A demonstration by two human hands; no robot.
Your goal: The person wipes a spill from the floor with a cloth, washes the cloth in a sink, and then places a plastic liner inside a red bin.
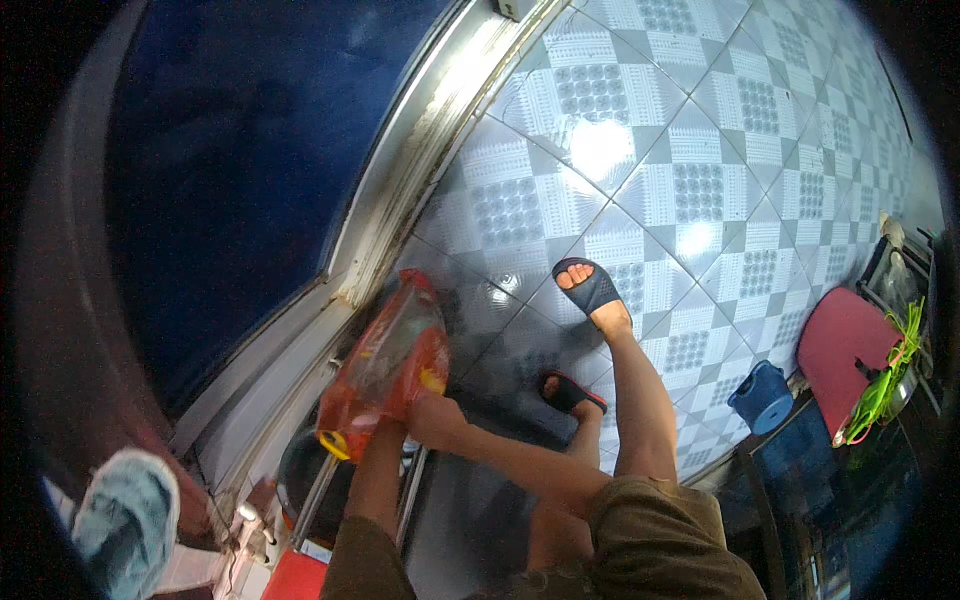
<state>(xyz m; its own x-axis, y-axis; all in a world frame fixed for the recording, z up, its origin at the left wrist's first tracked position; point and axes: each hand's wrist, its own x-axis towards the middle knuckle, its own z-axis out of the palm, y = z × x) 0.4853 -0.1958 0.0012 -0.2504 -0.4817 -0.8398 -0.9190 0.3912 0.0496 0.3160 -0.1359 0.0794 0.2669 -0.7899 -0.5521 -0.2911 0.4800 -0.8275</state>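
A red, partly see-through plastic bag (pixel 390 360) with yellow patches hangs before me, beside a pale sill. My right hand (pixel 436 421) grips its near right edge, the fingers mostly hidden by the plastic. From the lower left my left forearm (pixel 379 465) reaches up to the near end of the bag. Red plastic covers my left hand, so its fingers do not show. Under the bag are a dark round object (pixel 300 480) and a metal rail (pixel 315 501). What the bag contains is unclear.
Patterned tiles cover the floor (pixel 686 262) around my sandalled feet. A pale frame (pixel 390 165) borders a dark blue area at left. To the right are a small blue bucket (pixel 763 397), a dark pink panel (pixel 844 349) and green stalks (pixel 892 382). A teal cloth (pixel 127 525) lies lower left.
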